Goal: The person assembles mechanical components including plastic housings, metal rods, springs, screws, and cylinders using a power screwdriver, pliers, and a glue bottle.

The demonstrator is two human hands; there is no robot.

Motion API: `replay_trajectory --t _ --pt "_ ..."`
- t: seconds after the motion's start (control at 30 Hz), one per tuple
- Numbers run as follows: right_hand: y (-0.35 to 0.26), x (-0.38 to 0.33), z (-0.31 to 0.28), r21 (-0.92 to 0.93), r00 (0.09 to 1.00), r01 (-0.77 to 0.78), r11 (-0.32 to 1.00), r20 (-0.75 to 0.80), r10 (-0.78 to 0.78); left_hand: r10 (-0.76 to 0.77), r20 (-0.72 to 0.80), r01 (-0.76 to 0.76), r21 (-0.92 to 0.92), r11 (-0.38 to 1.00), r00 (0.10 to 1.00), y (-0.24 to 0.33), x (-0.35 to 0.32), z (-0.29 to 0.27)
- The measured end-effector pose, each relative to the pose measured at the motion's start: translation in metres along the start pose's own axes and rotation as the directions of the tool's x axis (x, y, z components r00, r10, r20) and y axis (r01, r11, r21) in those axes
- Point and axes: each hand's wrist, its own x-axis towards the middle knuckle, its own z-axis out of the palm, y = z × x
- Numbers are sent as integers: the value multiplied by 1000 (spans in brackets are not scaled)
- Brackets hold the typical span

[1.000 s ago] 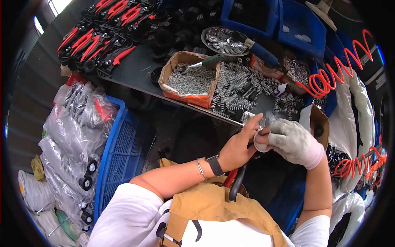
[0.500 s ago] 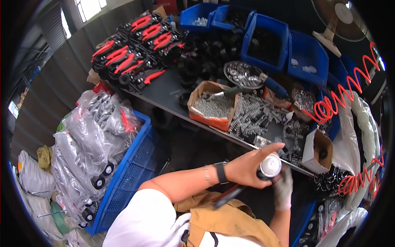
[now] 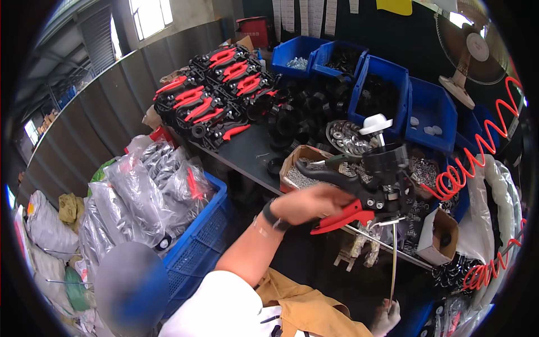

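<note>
Fingers of the left hand [image 3: 309,204] are wrapped round the red-handled tool [image 3: 380,196], white cap [image 3: 376,124] seemingly fitted, rod [image 3: 394,258] held by the right hand [image 3: 387,319], remaining work unclear.

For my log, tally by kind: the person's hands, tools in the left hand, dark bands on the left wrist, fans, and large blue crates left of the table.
Hands: 2 (left hand, right hand)
Red-handled tool: 1
Dark wristband: 1
Fan: 1
Blue crate: 1
Total: 6
</note>
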Motion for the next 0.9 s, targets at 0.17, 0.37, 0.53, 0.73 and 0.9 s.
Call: replay_trajectory --t 0.17,0.37,0.53,0.73,0.9 --pt "-111 4 -7 34 801 105 994 590 -105 -279 -525 412 154 898 804 31 7 26" --pt "-181 51 34 574 869 -280 769 493 -52 -151 -460 169 -1 986 875 73 6 106" --pt "-173 55 47 459 712 -290 840 689 -131 -210 -546 416 287 863 811 69 1 62" --pt "-174 79 11 96 601 -17 995 797 -66 12 -715 225 236 945 699 35 7 46" --pt "-201 118 -6 242 621 333 911 672 -405 -373 -406 -27 -707 707 834 66 26 111"
